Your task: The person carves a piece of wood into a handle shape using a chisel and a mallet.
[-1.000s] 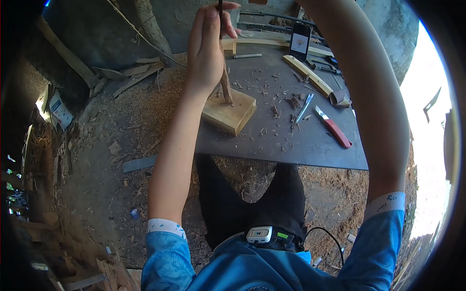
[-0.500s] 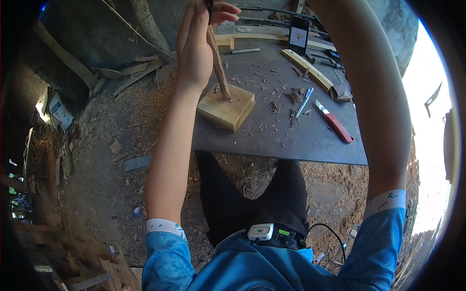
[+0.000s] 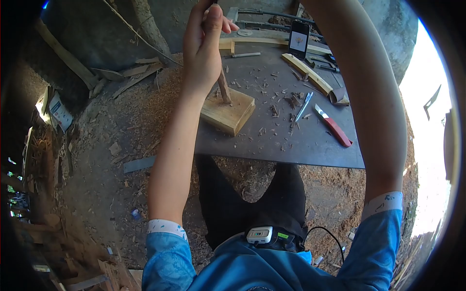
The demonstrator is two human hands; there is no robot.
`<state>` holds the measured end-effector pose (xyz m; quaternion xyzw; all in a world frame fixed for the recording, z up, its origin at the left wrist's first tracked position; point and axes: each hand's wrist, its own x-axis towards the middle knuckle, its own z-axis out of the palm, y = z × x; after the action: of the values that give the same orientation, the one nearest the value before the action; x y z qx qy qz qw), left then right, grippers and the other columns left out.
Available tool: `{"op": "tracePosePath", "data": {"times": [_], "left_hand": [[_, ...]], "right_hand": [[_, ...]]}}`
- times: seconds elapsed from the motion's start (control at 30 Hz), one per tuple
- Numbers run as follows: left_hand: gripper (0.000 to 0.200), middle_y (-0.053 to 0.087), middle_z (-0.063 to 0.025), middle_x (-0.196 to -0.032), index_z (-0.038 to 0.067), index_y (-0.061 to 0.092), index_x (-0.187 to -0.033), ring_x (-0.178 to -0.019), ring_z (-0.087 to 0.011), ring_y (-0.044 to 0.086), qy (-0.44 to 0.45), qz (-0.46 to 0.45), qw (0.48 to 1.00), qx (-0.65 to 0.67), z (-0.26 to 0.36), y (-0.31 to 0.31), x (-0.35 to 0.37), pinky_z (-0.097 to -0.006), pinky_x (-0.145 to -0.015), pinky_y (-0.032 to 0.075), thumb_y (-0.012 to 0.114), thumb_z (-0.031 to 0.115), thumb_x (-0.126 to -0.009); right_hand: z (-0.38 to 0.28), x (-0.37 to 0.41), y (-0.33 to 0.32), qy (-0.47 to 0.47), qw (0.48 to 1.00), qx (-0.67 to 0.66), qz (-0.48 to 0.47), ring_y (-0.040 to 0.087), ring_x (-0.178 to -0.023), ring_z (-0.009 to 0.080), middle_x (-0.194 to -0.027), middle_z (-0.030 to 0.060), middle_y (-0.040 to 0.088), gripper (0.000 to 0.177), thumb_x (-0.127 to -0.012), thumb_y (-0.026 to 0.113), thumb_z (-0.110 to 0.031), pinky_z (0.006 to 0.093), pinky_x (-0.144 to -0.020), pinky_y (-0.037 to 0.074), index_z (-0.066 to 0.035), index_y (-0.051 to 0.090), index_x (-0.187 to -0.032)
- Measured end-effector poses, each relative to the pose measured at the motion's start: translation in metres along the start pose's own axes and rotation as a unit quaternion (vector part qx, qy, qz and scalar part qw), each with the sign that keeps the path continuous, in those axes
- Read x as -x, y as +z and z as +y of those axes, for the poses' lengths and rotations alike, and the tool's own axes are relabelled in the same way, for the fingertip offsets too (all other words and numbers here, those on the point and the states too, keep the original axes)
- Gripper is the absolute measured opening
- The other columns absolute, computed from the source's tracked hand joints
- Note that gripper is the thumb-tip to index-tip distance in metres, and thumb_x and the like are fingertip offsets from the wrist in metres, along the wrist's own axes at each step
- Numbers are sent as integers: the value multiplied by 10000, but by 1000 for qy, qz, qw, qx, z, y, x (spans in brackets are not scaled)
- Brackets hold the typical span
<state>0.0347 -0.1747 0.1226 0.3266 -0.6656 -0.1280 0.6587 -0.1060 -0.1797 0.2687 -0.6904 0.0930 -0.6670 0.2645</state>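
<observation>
One hand shows: the left hand point(image 3: 206, 46), closed tight around the upper part of a wooden stick point(image 3: 224, 88). The stick's lower end stands on the wooden block point(image 3: 235, 115). The right hand is out of frame. A red-handled knife point(image 3: 335, 128) lies well right of the block.

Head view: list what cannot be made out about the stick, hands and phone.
All in the head view.
Right hand: cut off by the top edge; only the forearm shows, grip unknown.
Stick: upper part hidden behind the left hand.
Phone: screen too small to read.
Wooden block: too small to tell whether the stick is set in or rests on it.
</observation>
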Motion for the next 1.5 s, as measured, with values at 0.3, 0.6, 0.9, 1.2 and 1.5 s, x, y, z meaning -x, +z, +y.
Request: {"op": "tracePosePath", "data": {"times": [0.3,0.6,0.9,1.2,1.5], "left_hand": [[452,483,21,-828,43,542,-1367,-861,-100,579,55,2,997,59,-16,6,-4,-386,-1039,470,405,401,-1128],[447,442,23,-826,42,525,-1364,-849,-92,562,6,36,996,76,-7,2,-2,-407,-1056,472,376,395,-1135],[405,459,17,-827,48,523,-1368,-835,-96,561,21,22,997,68,-14,4,-4,-397,-1031,490,382,350,-1139],[383,464,15,-820,28,488,-1376,-819,-101,574,23,24,995,97,-38,14,13,-431,-1059,507,455,312,-1121],[417,458,13,-824,16,442,-1443,-805,-87,545,43,-34,997,58,-27,26,14,-393,-1000,549,422,291,-1131]], "right_hand": [[-3,0,-10,15,999,34,-28,557,-593,116,-716,37,576,439,-989,657,-456,298,-560,455,-22,611,-1041],[-6,-24,-98,126,939,252,-197,459,-565,88,-782,-19,514,563,-1056,507,-579,269,-508,401,-45,595,-1213],[-71,-31,-115,18,893,420,-159,428,-463,60,-720,-28,503,587,-1080,440,-551,242,-411,392,-24,595,-1286],[-63,0,-126,-36,855,501,-132,444,-472,55,-717,-3,544,740,-1020,471,-664,232,-416,383,11,608,-1291],[-38,2,-70,79,946,243,-198,588,-622,110,-828,131,711,592,-920,718,-524,250,-511,439,37,722,-1108]]}}
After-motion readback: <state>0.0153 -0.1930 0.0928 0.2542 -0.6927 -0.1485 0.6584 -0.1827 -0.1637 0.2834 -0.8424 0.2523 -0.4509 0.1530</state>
